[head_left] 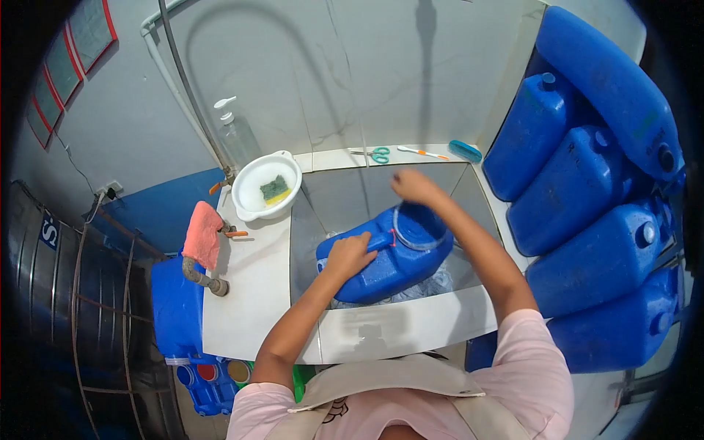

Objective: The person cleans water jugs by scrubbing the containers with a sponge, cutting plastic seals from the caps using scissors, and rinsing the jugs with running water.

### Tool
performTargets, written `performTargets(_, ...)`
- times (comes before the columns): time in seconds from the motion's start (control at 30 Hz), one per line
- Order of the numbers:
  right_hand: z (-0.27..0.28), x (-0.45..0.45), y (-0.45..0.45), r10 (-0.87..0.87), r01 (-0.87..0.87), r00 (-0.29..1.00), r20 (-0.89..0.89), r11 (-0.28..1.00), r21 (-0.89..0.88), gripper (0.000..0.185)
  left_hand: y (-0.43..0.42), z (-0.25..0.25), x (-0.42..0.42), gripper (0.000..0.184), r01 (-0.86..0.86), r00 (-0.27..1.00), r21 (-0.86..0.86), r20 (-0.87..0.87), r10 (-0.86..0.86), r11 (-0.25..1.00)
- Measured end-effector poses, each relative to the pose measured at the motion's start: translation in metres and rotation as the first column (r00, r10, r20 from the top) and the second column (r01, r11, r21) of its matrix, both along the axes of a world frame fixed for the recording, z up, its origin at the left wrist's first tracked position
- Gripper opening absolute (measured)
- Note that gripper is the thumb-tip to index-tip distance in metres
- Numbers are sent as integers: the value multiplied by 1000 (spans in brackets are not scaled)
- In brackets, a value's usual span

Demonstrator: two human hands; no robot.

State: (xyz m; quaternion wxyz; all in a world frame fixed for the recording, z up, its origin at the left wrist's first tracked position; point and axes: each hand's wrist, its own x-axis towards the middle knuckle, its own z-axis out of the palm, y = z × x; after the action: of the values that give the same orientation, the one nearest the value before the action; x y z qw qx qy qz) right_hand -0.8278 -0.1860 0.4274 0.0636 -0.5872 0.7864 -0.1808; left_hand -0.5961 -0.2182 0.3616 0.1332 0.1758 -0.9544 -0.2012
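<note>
My left hand (350,254) is wrapped round the handle of a blue plastic jerrycan (367,275). The container lies tilted inside a grey-tiled sink (315,198), its wide round mouth (419,248) facing up and to the right. Just beyond that mouth, apart from the container, is my right hand (414,186). Its fingers look curled but are blurred, and I cannot make out anything in them. Water or wet, shiny material shows at the sink bottom under the container.
On the sink's left ledge stand a white basin (248,158) holding a sponge (275,191), a pump bottle (236,139) and a pipe draped with a pink cloth (203,236). Scissors (379,155), a toothbrush (422,152) and a blue brush (465,151) lie behind. Several blue jerrycans (565,205) line the right.
</note>
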Motion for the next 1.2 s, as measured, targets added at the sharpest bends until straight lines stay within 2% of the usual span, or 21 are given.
performTargets(0.03,13,-7,-29,-49,58,987,153,997,-54,30,-2,0,0,34,-70,997,27,-10,70,997)
performTargets(0.1,17,-20,-90,-20,136,712,701,984,-111,23,-7,-6,2,35,-164,985,105,-39,169,981)
performTargets(0.17,32,-10,-121,-43,244,452,891,967,-77,17,-10,-16,0,37,-252,962,183,-61,267,950)
performTargets(0.23,32,-16,-141,-114,241,446,888,971,3,15,-14,-24,-2,42,-449,879,266,-38,475,853)
performTargets(0.3,27,-20,-148,-192,234,437,879,968,95,13,-26,-30,-6,44,-518,840,305,9,542,799)
performTargets(0.4,37,-24,-141,-283,54,488,826,954,295,15,-55,-34,-8,49,-571,791,420,53,609,705)
performTargets(0.47,36,-26,-140,-209,-97,591,780,940,326,15,-84,-42,-18,51,-519,836,399,54,546,756)
performTargets(0.5,36,-27,-143,-246,-88,527,813,936,341,14,-93,-35,-25,51,-522,834,404,57,549,751)
performTargets(0.57,34,-31,-149,-267,-49,518,813,939,340,13,-112,-13,-39,53,-278,960,275,47,276,920)
performTargets(0.6,33,-33,-151,-288,-6,508,812,941,338,13,-122,-14,-51,53,-277,960,278,48,274,920)
performTargets(0.67,37,-35,-152,-280,-20,504,817,942,335,12,-137,-26,-82,53,-195,976,-39,-103,190,980)
performTargets(0.7,39,-34,-151,-269,-38,502,822,942,332,11,-141,-30,-97,53,-194,976,-34,-103,190,980)
performTargets(0.77,40,-30,-147,-261,-6,508,821,952,306,11,-143,-37,-119,49,-118,946,-205,-319,47,972)
performTargets(0.8,39,-30,-147,-249,27,511,823,961,274,11,-138,-28,-118,49,-120,947,-201,-316,52,972)
performTargets(0.87,36,-33,-148,-248,27,489,837,963,269,11,-122,-1,-106,51,-46,991,-144,-130,27,988)
performTargets(0.9,29,-33,-150,-245,30,465,850,965,262,11,-119,0,-101,52,85,972,-164,-201,-118,983)
performTargets(0.93,21,-30,-154,-243,13,462,853,964,267,11,-115,1,-94,52,71,976,-158,-194,-102,985)
performTargets(1.0,7,-20,-163,-299,28,415,859,948,317,10,-101,6,-74,52,115,991,-28,67,-113,993)
performTargets(1.1,-7,37,-180,-161,-52,443,882,977,205,19,-76,-2,-40,52,92,995,22,39,-92,996)
performTargets(1.17,-26,78,-217,37,-157,597,802,985,72,28,-62,-1,-23,53,77,995,22,61,-78,997)
performTargets(1.2,-12,107,-219,75,-121,782,619,992,31,34,-54,6,-17,51,47,988,89,141,-59,995)
